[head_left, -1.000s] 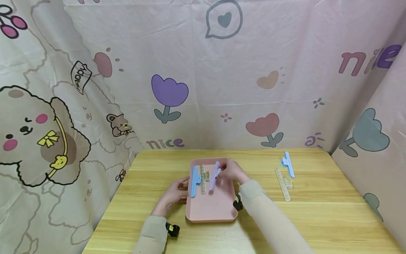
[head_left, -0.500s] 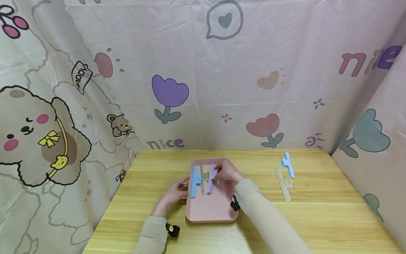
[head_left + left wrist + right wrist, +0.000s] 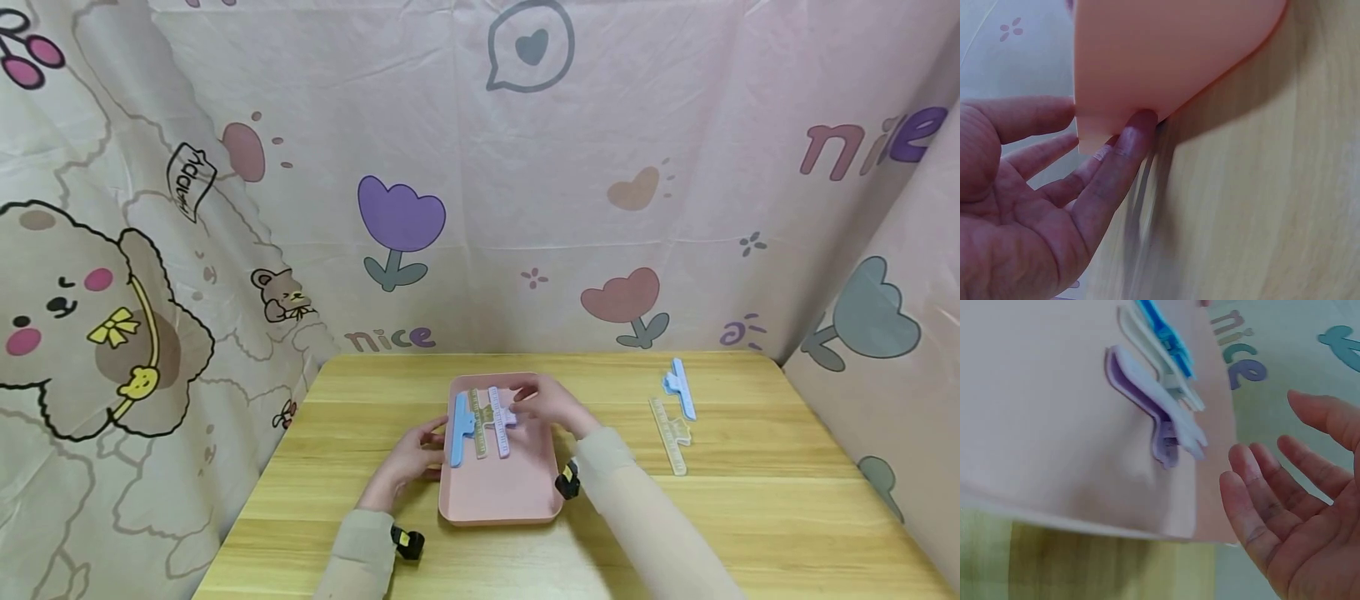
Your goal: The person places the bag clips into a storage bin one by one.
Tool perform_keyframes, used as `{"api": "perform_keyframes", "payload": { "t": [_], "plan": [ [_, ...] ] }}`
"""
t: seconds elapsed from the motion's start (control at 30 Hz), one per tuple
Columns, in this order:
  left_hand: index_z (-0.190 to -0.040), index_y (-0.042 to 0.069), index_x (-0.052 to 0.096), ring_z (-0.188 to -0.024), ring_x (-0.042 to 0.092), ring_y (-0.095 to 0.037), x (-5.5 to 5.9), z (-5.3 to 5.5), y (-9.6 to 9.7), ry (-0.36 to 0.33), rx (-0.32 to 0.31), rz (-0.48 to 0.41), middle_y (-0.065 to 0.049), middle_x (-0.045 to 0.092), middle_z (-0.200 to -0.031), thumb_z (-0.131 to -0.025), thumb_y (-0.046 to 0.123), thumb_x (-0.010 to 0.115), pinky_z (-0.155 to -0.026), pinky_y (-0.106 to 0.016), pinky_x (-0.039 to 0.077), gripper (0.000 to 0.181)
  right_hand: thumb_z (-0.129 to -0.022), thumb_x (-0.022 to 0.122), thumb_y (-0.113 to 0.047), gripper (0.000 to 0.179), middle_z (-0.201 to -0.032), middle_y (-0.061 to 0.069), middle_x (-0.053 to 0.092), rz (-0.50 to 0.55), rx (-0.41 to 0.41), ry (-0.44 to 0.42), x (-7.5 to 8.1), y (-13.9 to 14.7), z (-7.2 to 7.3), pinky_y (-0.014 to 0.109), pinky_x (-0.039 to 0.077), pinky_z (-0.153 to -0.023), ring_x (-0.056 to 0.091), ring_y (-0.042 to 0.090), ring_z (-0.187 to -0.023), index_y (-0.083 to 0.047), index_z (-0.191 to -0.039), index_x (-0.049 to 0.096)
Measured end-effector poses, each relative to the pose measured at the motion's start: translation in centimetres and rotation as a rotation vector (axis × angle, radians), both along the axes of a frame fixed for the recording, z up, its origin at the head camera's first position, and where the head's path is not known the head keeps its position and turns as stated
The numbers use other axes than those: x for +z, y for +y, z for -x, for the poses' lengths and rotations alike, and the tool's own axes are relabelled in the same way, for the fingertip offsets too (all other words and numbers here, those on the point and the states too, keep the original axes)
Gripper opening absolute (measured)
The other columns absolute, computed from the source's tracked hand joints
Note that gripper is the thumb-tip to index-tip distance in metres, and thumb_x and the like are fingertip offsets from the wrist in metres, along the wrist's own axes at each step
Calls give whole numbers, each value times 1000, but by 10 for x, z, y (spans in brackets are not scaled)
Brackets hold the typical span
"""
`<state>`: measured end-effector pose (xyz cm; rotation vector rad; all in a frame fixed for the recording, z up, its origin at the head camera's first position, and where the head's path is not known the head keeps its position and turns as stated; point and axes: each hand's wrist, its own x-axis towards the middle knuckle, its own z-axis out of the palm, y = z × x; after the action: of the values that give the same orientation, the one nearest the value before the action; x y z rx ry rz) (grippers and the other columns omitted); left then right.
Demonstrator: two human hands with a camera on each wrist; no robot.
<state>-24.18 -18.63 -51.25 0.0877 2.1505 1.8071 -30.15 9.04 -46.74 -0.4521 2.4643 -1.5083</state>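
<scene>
Inside the pink tray, a blue ruler clip, a yellowish see-through ruler clip and a purple ruler clip lie side by side, lengthwise. My right hand hovers at the tray's far right, just beside the purple clip. In the right wrist view its fingers are spread, with a gap between them and the purple clip. My left hand is at the tray's left side. The left wrist view has its fingertips touching the outer wall of the tray.
On the wooden table, to the right of the tray, lie another blue ruler clip and a clear yellowish ruler clip. A printed curtain hangs behind the table's far edge and down both sides.
The purple clip has been set down to the right of the yellowish one and let go. My right hand has drawn back slightly to the right. My left hand has stayed put.
</scene>
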Motion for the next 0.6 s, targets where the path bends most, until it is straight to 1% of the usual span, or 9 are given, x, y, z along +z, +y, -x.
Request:
{"api": "perform_keyframes", "payload": {
  "t": [0.1, 0.2, 0.27, 0.33, 0.47, 0.6],
  "plan": [
    [-151, 2, 33, -102, 59, -33, 0, 1, 0, 1, 1, 4, -26, 48, -125, -87, -5, 65, -76, -46, 57, 72, -86, 72, -4, 45, -121, 22, 60, 27, 31, 11, 3, 9, -5, 41, 57, -76, 60, 27, -98, -2, -129, 62],
    [-151, 2, 33, -102, 59, -33, -1, 2, 0, 1, 0, 4, -25, 49, -125, -87, -5, 65, -76, -46, 57, 72, -87, 71, -8, 43, -118, 21, 62, 38, 53, -1, 6, 20, -10, 45, 57, -79, 61, 27, -98, -2, -128, 62],
    [-151, 1, 33, -102, 59, -32, -2, 2, 0, 2, -3, 4, -25, 49, -124, -87, -6, 65, -76, -45, 58, 72, -88, 71, -11, 43, -115, 19, 64, 35, 73, -8, 7, 29, -15, 44, 56, -82, 61, 27, -100, -1, -129, 61],
    [-151, 1, 33, -101, 59, -32, -3, 3, -1, 3, -4, 3, -25, 49, -124, -87, -6, 64, -76, -45, 58, 72, -89, 71, -14, 46, -116, 19, 64, 30, 92, -20, 8, 37, -21, 42, 55, -85, 61, 28, -103, 0, -131, 60],
    [-151, 1, 33, -99, 59, -31, -3, 2, -1, 8, -3, 8, -25, 49, -123, -87, -8, 64, -75, -45, 58, 72, -91, 70, -14, 52, -119, 22, 63, 28, 127, -16, 9, 53, -32, 40, 55, -85, 61, 31, -106, 1, -137, 54],
    [-151, 1, 34, -98, 59, -30, -2, 2, -1, 12, -6, 7, -25, 48, -123, -87, -8, 64, -76, -45, 58, 71, -91, 70, -16, 54, -120, 22, 62, 21, 122, -3, 9, 70, -43, 42, 54, -86, 62, 32, -105, 1, -140, 52]
  ]
}}
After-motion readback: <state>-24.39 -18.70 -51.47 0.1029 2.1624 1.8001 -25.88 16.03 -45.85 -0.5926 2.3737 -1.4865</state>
